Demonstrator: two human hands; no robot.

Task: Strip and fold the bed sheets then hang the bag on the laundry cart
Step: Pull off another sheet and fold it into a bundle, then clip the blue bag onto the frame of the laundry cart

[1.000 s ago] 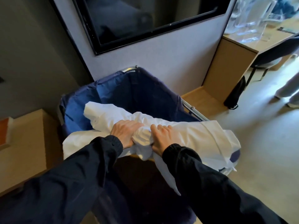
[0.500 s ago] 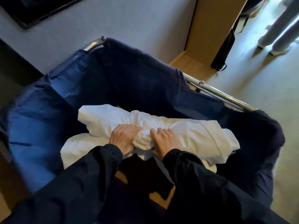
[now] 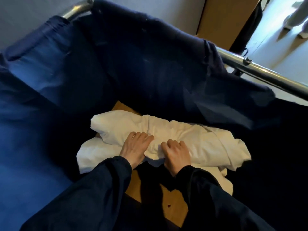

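Your left hand (image 3: 135,145) and right hand (image 3: 176,154) reach down side by side, backs up. Both have their fingers curled into the white sheets (image 3: 191,132). The sheets sit low inside the blue bag (image 3: 150,72), which hangs on the cart's metal rail (image 3: 263,71).

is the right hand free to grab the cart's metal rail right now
Probably not yet: the right hand grips the white sheet bundle inside the navy bag. Nothing seems to block the rail once it lets go.
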